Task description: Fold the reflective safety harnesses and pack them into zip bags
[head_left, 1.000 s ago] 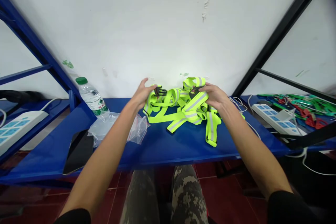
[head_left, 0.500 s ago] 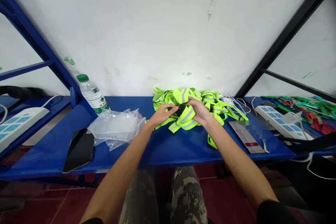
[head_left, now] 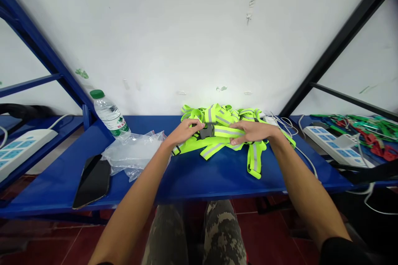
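Note:
A neon-yellow reflective strap (head_left: 228, 131) with a grey stripe is stretched sideways between my hands over a pile of similar straps (head_left: 220, 114). Its black plastic buckle (head_left: 206, 131) lies just right of my left hand (head_left: 185, 131), whose thumb and fingers pinch the strap end beside the buckle. My right hand (head_left: 253, 131) has closed on the same strap farther right, thumb below and fingers above. Loose lengths of strap hang down in front, one loop (head_left: 254, 161) lying on the blue table (head_left: 199, 178).
Left of the straps are clear plastic bags (head_left: 133, 151), a dark phone (head_left: 92, 181) and a water bottle (head_left: 110, 114). White power strips (head_left: 337, 145) (head_left: 26, 147) lie at both sides. Green and red cords (head_left: 370, 132) are heaped at far right, beyond a black frame post (head_left: 332, 37).
My right hand has slid right along the strap, pulling it straight, and the buckle now shows. A strap loop now hangs farther forward. My right forearm covers where a phone lay.

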Demonstrator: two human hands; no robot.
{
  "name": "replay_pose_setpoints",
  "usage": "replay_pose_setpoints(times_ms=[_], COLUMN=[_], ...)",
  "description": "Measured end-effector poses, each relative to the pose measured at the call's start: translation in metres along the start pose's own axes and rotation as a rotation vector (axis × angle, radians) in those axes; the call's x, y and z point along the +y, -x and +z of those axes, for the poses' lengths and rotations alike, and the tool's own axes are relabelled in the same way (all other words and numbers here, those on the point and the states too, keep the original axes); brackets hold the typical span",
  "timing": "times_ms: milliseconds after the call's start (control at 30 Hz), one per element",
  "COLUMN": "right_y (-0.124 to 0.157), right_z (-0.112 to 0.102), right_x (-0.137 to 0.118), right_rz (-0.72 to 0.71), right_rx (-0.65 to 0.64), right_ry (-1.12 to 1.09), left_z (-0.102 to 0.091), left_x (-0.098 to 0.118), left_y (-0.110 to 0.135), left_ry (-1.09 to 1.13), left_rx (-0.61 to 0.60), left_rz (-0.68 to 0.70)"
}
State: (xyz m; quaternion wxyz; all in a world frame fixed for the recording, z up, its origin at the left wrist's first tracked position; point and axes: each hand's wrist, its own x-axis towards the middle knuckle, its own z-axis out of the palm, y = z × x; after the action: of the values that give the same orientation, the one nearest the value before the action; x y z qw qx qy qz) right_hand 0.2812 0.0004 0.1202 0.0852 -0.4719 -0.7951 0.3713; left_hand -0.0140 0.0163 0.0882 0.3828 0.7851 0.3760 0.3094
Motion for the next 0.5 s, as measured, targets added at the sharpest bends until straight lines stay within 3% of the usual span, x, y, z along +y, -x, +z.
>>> replay_pose_setpoints(times_ms=[67,100,233,267,367,500], right_y=[0.001,0.0,-0.009,-0.013,-0.027,-0.046], right_z=[-0.007,-0.008,0.008,0.016,0.045,0.073], right_x=[0.003,0.003,-0.009,-0.014,-0.026,-0.017], right_rz=[-0.044,-0.034,-0.046,-0.077,-0.1,-0.179], right_rx=[-0.067,-0.002,0.511,0.531,0.382,0.329], right_ry=[0.09,0.133,0.19,0.123,-0.158,-0.451], left_z=[-0.003,-0.004,0.005,0.01,0.022,0.028], left_x=[-0.004,-0.006,-0.008,-0.007,-0.007,-0.015], left_y=[0.001,0.002,0.003,0.003,0.002,0.004], left_ry=[0.053,0.072,0.049,0.039,0.028,0.035], left_rx=[0.037,0.049,0.025,0.016,0.032,0.101], left_rz=[-0.022,-0.031,-0.019,-0.01,0.026,0.038])
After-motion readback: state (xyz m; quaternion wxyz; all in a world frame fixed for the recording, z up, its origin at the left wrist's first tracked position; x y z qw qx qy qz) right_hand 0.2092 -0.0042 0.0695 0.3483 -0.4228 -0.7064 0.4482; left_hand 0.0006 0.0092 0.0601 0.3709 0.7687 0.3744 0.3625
